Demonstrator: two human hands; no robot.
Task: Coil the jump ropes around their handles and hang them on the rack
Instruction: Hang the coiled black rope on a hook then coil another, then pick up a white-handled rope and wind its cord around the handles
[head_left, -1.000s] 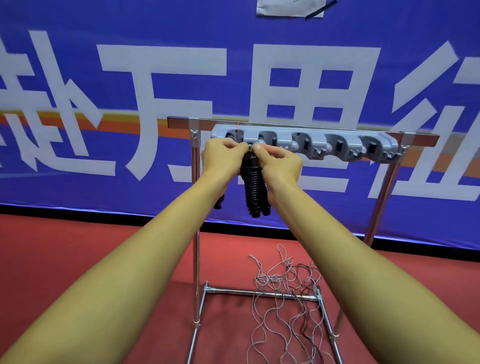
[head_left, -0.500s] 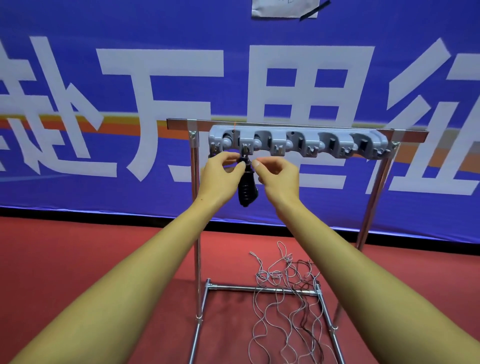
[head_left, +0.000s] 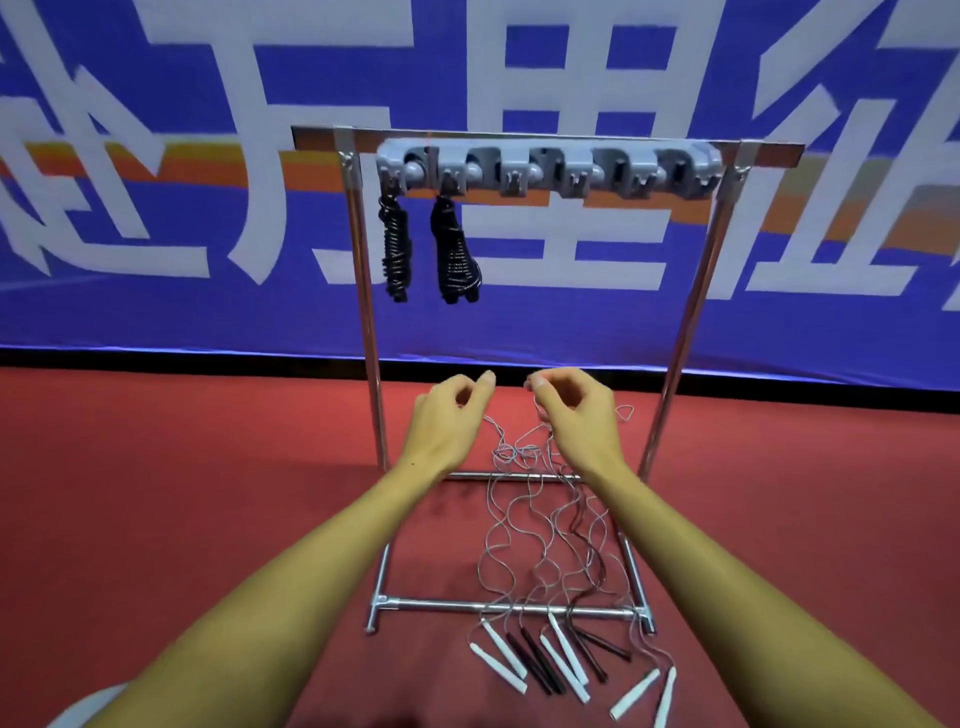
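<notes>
Two coiled black jump ropes hung from the grey plastic hook strip (head_left: 550, 169) at the top of the chrome tube rack (head_left: 675, 332), well above both hands. The thinner left-hand bundle (head_left: 396, 249) hung from the first hook and the fatter right-hand bundle (head_left: 454, 254) from the second, side by side and apart.

The left hand (head_left: 447, 421) and the right hand (head_left: 574, 415) were held out in the air in front of the rack's lower half, near each other but not touching. Each had its fingers loosely curled, with thumb and forefinger close together, and gripped nothing. Thin grey cord ran just behind the right hand's fingers; whether it touched them could not be told.

On the red floor (head_left: 156, 519) lay a tangle of uncoiled ropes (head_left: 545, 525), spread inside the rack's base frame and over its front bar, below and between the forearms. Their handles lay in a row in front of that bar: six white handles (head_left: 501, 657) and about five black handles (head_left: 540, 662), the black ones overlapping and hard to count. How many ropes made up the tangle could not be made out.

The strip showed about six hooks, blurred. A blue banner with large white characters (head_left: 156, 156) filled the background, cut off on every side. A pale rounded object (head_left: 88, 709) was cut off at the lower left corner.
</notes>
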